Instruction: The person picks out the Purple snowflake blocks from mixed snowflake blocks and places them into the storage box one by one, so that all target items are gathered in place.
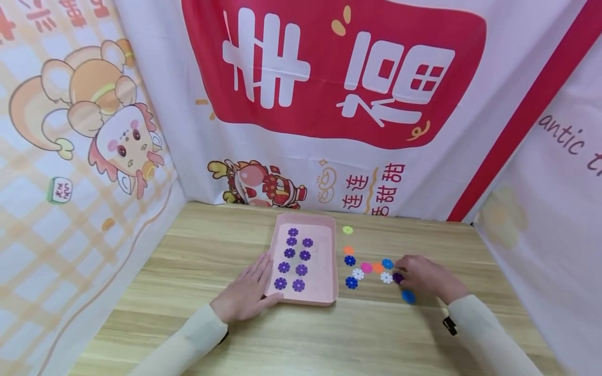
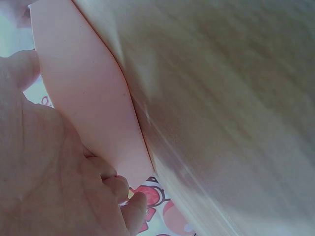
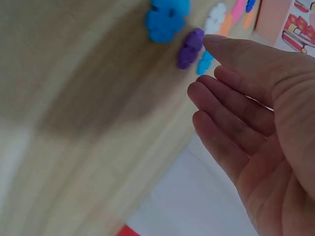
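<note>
A pink tray [image 1: 324, 261] lies in the middle of the wooden table [image 1: 188, 261] and holds several purple flower-shaped discs [image 1: 301, 270] in two columns. My left hand [image 1: 249, 293] rests against the tray's left front corner, fingers straight along its wall and thumb at the front edge. The left wrist view shows the left hand [image 2: 59, 172] pressed to the tray wall [image 2: 88, 98]. My right hand [image 1: 423, 277] hovers over loose discs right of the tray, fingertips beside a purple disc [image 1: 398, 278]. In the right wrist view the right hand [image 3: 216, 69] holds nothing, its fingers relaxed next to that purple disc [image 3: 189, 48].
Loose discs lie right of the tray: blue [image 1: 408, 296], white [image 1: 386, 278], pink [image 1: 366, 267], orange [image 1: 348, 250] and yellow-green [image 1: 347, 230]. A blue disc [image 3: 166, 19] is close to my right fingers. Printed cloth walls [image 1: 329, 104] enclose the table on three sides.
</note>
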Available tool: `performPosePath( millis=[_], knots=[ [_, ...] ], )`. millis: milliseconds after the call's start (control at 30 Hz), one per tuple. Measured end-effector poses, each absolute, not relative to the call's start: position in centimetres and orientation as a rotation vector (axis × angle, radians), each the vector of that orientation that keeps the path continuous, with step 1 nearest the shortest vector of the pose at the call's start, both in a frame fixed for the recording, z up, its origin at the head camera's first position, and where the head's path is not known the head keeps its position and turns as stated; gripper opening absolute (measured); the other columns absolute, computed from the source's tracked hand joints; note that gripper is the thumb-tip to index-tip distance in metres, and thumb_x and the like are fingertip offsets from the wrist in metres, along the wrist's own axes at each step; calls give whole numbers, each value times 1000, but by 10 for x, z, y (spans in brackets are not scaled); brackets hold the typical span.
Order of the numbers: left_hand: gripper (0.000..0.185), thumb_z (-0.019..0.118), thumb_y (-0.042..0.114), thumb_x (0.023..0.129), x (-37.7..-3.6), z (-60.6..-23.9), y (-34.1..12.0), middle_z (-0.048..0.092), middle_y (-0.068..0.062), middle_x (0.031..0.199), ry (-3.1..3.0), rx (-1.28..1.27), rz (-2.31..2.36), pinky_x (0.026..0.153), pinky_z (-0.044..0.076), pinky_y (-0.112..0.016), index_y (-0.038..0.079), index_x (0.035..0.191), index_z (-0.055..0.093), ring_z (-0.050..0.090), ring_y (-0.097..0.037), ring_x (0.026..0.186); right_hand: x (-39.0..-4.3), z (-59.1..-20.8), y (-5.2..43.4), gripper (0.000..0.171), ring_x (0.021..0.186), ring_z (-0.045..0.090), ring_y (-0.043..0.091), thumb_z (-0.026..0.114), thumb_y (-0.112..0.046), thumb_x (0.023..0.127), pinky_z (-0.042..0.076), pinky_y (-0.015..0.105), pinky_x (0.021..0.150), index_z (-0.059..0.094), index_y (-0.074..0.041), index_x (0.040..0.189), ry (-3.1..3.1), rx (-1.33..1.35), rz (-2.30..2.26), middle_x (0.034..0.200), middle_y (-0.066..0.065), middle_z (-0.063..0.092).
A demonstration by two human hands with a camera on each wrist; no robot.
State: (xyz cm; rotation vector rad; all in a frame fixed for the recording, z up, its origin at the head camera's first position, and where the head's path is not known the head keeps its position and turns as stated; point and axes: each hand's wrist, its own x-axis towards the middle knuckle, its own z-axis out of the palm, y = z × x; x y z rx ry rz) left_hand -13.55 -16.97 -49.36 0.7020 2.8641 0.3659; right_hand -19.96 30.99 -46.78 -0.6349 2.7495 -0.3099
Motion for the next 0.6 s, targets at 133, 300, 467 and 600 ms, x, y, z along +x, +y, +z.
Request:
performPosePath(
  millis=[133,300,467,600],
  knots=[
    [95,42,65,107,-135,-492,-169,3,-20,178,2863,700,376,134,19,-57,-1,167,11,8,-39,166,-199,-483,314,32,94,67,13,85,-15,89,66,42,89,76,-7,119,2794,-675,-314,109,5,74],
    [95,42,65,107,-134,-492,-168,2,-19,178,2855,693,377,135,18,-56,-1,168,11,7,-38,166,-200,-490,316,32,92,65,12,83,-15,92,66,39,87,77,-6,122,2825,-640,-341,109,4,72],
    [95,42,65,107,-134,-493,-169,1,-19,178,2855,691,388,135,18,-56,-1,168,11,7,-38,166,-209,-490,315,30,91,63,13,84,-15,91,65,41,88,79,-7,120,2800,-571,-366,108,4,72],
    [96,42,65,107,-135,-493,-169,1,-18,178,2858,689,389,135,17,-55,-1,168,11,7,-38,166,-217,-489,315,27,88,60,16,84,-13,90,63,39,84,79,-7,116,2741,-515,-456,104,3,73]
  ],
)
